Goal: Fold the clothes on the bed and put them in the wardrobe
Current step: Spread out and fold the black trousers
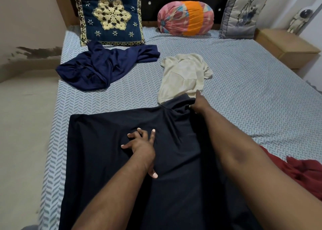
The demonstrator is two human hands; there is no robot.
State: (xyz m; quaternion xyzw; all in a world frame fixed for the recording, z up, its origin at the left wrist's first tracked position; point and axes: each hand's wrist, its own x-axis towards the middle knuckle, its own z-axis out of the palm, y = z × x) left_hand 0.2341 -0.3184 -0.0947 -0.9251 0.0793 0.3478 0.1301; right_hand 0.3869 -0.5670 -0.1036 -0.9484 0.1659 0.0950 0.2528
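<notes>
A dark navy garment lies spread flat on the near part of the bed. My left hand rests on its middle with fingers spread, pressing the cloth. My right hand grips a bunched fold at the garment's far right corner. Just beyond that corner lies a crumpled cream shirt. A blue garment sits in a heap at the far left of the bed. A red garment lies at the right edge, partly out of view.
Three cushions line the headboard: a navy embroidered one, a round pink and orange one, a grey one. A wooden bedside table stands at the right. The floor runs along the bed's left side.
</notes>
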